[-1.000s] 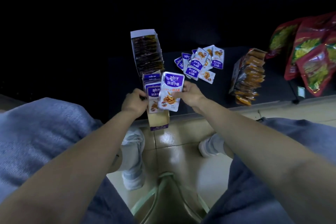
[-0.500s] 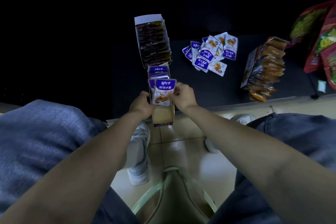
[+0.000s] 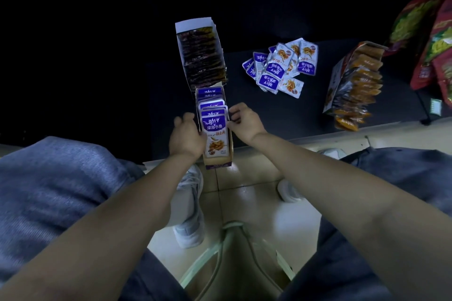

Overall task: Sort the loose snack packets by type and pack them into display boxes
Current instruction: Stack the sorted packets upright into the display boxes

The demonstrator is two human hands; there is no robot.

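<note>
A narrow cardboard display box (image 3: 218, 163) stands at the near edge of the black table (image 3: 305, 115), holding a row of purple-and-white snack packets. The front purple packet (image 3: 215, 135) stands upright inside it. My left hand (image 3: 187, 137) grips the box's left wall, thumb against the front packet. My right hand (image 3: 245, 121) pinches that packet's right edge with curled fingers. Several loose purple packets (image 3: 281, 66) lie in a pile farther back on the table.
A white box of dark packets (image 3: 200, 56) stands right behind the purple box. A box of orange packets (image 3: 354, 85) leans at the right, with large red bags (image 3: 430, 39) beyond it. Below are my knees, white shoes and a green stool frame (image 3: 232, 252) on tile.
The purple packet held up between both hands went down into the front of the display box. The left hand shifted to the box's side.
</note>
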